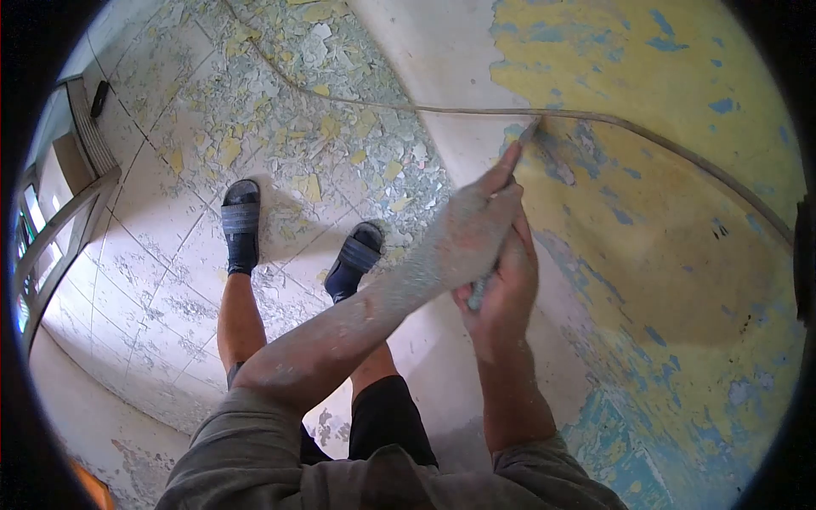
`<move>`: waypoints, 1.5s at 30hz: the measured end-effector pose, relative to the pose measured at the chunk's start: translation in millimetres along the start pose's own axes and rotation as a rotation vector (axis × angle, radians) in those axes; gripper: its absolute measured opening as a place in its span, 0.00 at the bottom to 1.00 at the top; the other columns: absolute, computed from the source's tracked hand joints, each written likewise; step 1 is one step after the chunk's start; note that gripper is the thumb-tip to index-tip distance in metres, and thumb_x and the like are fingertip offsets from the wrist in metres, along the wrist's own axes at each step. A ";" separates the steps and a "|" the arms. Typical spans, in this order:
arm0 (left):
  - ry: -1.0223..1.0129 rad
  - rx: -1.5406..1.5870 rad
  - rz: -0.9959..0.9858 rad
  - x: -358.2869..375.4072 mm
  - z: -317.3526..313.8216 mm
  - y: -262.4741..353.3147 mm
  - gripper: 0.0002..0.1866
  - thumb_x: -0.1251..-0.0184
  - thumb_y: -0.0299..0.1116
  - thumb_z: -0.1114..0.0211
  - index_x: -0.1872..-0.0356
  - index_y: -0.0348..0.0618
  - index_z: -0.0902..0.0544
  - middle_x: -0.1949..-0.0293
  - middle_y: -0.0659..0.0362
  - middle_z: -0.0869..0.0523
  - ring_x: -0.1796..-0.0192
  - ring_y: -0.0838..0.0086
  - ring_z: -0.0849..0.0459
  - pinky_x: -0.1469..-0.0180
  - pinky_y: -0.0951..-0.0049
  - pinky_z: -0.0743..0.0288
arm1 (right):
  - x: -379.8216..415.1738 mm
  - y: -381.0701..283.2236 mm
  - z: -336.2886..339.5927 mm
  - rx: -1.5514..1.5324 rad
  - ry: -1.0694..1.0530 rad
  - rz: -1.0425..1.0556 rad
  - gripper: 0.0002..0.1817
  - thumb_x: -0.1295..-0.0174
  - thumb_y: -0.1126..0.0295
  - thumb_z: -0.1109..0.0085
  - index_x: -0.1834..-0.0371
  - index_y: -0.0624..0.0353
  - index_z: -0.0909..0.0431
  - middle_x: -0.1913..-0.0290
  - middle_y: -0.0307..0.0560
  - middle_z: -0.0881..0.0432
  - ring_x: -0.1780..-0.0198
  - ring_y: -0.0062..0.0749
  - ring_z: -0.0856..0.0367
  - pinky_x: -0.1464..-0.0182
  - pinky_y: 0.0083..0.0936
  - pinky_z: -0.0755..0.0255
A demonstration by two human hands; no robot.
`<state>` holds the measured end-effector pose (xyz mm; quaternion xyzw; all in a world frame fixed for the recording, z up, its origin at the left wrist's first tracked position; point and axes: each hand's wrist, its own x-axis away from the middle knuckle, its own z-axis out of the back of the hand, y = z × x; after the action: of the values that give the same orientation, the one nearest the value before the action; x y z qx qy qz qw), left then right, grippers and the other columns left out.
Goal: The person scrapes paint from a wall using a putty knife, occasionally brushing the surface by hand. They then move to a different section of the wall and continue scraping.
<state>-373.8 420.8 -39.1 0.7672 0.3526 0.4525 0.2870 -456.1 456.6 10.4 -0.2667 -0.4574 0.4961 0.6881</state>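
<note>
A scraper [530,130] presses its blade against the wall [680,263], at the border between bare plaster and peeling yellow paint with blue patches. My left hand [467,229], coated in pale dust, is closed on the scraper, a finger stretched towards the blade. Just beside and below it, my right hand [514,272] wraps round the handle, whose greenish end shows near the palm. The hands touch and partly cover each other and most of the tool.
A cable [425,109] crosses above the hands and along the wall. Paint flakes [314,144] litter the tiled floor [157,246]. My sandalled feet [241,217] stand there. At the left are a metal-framed object [64,217] and a small black item [99,99].
</note>
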 end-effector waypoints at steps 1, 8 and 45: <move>-0.037 0.017 0.187 -0.4 11.5 9.7 0.33 0.20 0.45 0.55 0.21 0.40 0.47 0.61 0.51 0.15 0.58 0.68 0.13 0.54 0.76 0.24 | -9.0 -3.5 -4.6 -0.279 -0.014 -0.280 0.21 0.24 0.59 0.57 0.34 0.56 0.29 0.61 0.37 0.22 0.72 0.17 0.25 0.80 0.15 0.37; 0.143 -0.270 -0.094 -1.9 -9.4 -10.7 0.31 0.21 0.41 0.53 0.21 0.47 0.42 0.58 0.56 0.18 0.53 0.76 0.21 0.46 0.74 0.27 | -3.8 -7.6 -5.5 -0.672 -0.030 -0.278 0.22 0.22 0.59 0.60 0.31 0.56 0.31 0.70 0.36 0.24 0.81 0.15 0.31 0.86 0.16 0.41; 0.046 0.150 -0.070 14.7 -37.7 -72.7 0.36 0.18 0.49 0.55 0.21 0.35 0.50 0.36 0.49 0.24 0.37 0.65 0.24 0.28 0.66 0.39 | 4.8 35.0 16.9 -0.603 0.040 -0.452 0.27 0.27 0.65 0.57 0.26 0.59 0.35 0.61 0.38 0.22 0.70 0.15 0.25 0.81 0.19 0.36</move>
<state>-423.0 479.8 -71.1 0.7630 0.4186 0.4320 0.2364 -486.1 472.3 -9.1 -0.3594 -0.6167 0.1694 0.6796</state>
